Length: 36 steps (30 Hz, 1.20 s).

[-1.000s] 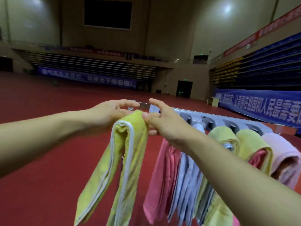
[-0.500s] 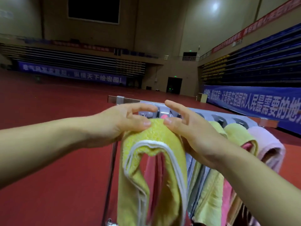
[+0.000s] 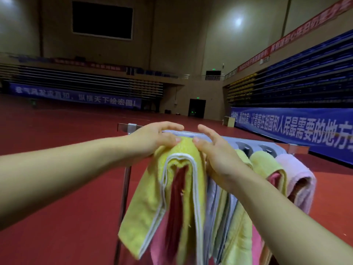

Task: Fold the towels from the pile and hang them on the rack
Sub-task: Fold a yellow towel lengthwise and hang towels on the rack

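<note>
A folded yellow towel (image 3: 147, 197) with white trim hangs draped over the left end of the grey rack (image 3: 254, 148). My left hand (image 3: 152, 138) holds the top fold from the left, thumb on the cloth and fingers reaching over the bar. From the right, my right hand (image 3: 214, 150) holds the same fold, its thumb pressed on the towel's top. The towel's lower edge is blurred. Several towels hang beside it: a pink one (image 3: 162, 236), a pale blue one (image 3: 215, 207), another yellow one (image 3: 265, 163) and a light pink one (image 3: 298, 175).
The rack's metal post (image 3: 124, 197) stands on a red sports-hall floor (image 3: 66, 188). A blue banner (image 3: 296, 131) runs along the right side, with dark seating above it. The towel pile is out of view.
The yellow towel has gone from hanging in the air left of the rack to lying over its left end. Both hands moved with it and now sit lower on the top fold.
</note>
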{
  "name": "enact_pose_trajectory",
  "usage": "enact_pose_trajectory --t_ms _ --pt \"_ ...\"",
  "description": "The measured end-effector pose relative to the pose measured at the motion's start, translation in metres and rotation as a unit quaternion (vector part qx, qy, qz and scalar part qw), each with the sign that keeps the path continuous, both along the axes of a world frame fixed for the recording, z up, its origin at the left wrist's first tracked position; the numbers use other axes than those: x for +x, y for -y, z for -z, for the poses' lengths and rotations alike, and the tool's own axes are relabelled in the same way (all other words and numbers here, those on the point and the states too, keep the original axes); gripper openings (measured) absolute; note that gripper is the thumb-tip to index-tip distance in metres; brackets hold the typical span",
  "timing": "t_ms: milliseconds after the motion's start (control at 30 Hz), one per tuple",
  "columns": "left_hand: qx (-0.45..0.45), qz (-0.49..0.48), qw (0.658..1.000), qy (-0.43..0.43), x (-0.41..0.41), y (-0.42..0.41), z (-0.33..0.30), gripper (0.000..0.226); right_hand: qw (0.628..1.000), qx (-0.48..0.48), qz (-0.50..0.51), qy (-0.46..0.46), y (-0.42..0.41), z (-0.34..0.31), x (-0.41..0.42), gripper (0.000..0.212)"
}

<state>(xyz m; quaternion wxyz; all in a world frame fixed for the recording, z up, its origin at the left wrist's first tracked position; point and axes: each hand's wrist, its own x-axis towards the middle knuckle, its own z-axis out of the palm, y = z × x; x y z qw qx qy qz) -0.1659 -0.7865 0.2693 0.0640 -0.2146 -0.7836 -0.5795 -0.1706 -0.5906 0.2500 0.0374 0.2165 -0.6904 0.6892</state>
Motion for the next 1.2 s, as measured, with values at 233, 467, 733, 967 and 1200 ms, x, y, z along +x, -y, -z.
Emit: enact_pose_trajectory --t_ms 233,467,733,967,1200 --pt "-0.104 -0.066 0.992 -0.040 -0.047 -0.012 -0.003 0.033 0.994 0.003 0.093 0.058 0.013 -0.001 -0.051 0.054" --pt "-0.222 -0.106 0.962 -0.118 -0.059 -0.010 -0.008 0.040 0.976 0.165 0.142 0.019 0.022 -0.007 -0.063 0.067" --pt "-0.322 -0.145 0.931 -0.092 -0.082 -0.005 -0.012 0.050 0.898 0.394 0.130 -0.143 0.012 -0.029 -0.097 0.076" --pt "-0.387 -0.241 0.867 -0.203 -0.069 -0.004 0.001 0.041 0.865 0.409 0.176 -0.230 -0.008 -0.010 -0.095 0.079" --pt "-0.175 -0.181 0.948 -0.196 -0.043 -0.021 0.033 0.022 0.879 0.340 0.208 -0.262 0.002 0.005 -0.038 0.058"
